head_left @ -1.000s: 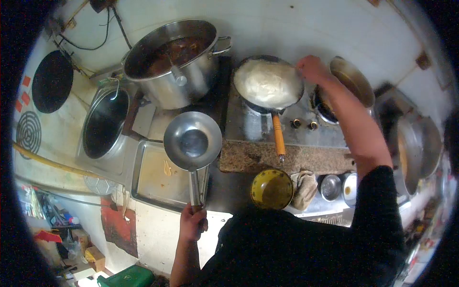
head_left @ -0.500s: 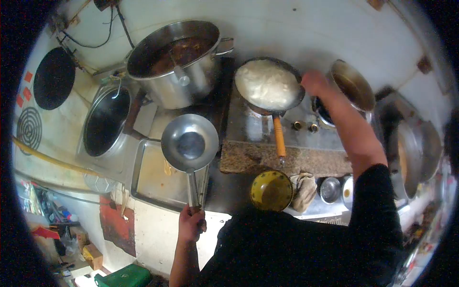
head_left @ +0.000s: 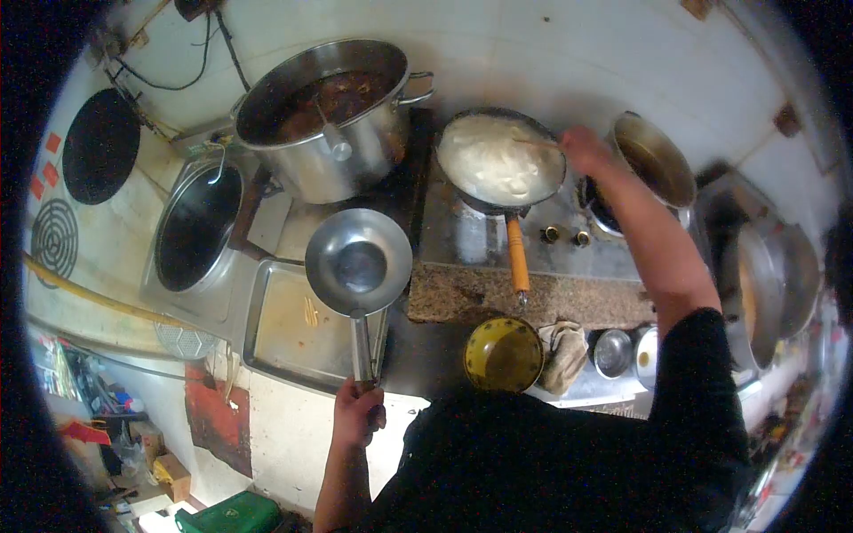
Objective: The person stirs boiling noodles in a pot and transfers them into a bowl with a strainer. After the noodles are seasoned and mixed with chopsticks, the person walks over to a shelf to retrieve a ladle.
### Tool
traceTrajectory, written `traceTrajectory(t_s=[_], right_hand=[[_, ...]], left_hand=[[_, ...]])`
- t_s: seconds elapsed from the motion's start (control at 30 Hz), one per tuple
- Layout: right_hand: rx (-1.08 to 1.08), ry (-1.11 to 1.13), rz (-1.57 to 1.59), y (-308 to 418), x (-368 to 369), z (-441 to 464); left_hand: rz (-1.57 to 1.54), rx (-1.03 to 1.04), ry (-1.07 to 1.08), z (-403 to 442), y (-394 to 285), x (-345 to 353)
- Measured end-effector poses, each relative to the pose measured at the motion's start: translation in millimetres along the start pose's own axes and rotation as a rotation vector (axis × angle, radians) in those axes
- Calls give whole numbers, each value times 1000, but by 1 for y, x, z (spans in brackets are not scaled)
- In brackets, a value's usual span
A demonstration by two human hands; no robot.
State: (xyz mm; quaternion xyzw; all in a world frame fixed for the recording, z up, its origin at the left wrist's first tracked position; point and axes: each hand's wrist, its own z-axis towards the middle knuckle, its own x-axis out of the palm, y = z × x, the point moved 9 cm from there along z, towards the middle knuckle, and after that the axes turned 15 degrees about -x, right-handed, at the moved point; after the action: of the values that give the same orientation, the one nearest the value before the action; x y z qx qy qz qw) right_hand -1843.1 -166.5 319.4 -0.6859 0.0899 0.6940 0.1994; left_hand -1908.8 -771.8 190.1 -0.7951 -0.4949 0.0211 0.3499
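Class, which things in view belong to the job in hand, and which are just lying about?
Apparently in use: wooden-handled pan, pale contents, steel pan in left hand, thin stick in right hand.
Seemingly idle: yellow bowl, cloth, metal tray.

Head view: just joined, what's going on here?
A person in a black top stands at a stove. Their left hand grips the metal handle of a round silver-grey metal pan. Their right hand seems to hold a thin brown stick-like tool, its tip over a pale white mass that fills most of a round black frying pan with an orange-brown wooden handle. A patterned yellow bowl sits nearer the person, untouched.
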Motion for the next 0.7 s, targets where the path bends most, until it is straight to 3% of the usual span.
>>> traceTrajectory(t_s=[0.03,0.1,0.13,0.2,0.23,0.3,0.4,0.43,0.5,0.63,0.7], right_hand=[[2,0,0,-3,8,-1],[-108,257,-305,31,10,-11],[-109,256,-305,32,9,-12],[-58,-86,278,24,-8,-14],[-57,-86,278,15,-2,-11],[-7,27,-61,-7,12,-1],[-96,211,-170,23,14,-7],[-97,209,-170,25,8,-9],[-76,12,313,21,-3,-13],[119,8,-6,-4,9,-14],[-53,286,35,31,13,-15]], left_hand=[[17,-1,-9,1,0,-1],[12,-7,-18,1,0,-1],[5,-13,-29,1,0,-1],[1,-8,-29,3,2,-3],[0,-5,-28,4,3,-4],[-1,-18,-32,5,4,-5],[13,-30,-35,6,3,-4],[29,-35,-36,5,3,-4],[17,-34,-30,4,2,-4],[29,-22,-36,3,-1,0],[22,-18,-32,5,0,-1]])
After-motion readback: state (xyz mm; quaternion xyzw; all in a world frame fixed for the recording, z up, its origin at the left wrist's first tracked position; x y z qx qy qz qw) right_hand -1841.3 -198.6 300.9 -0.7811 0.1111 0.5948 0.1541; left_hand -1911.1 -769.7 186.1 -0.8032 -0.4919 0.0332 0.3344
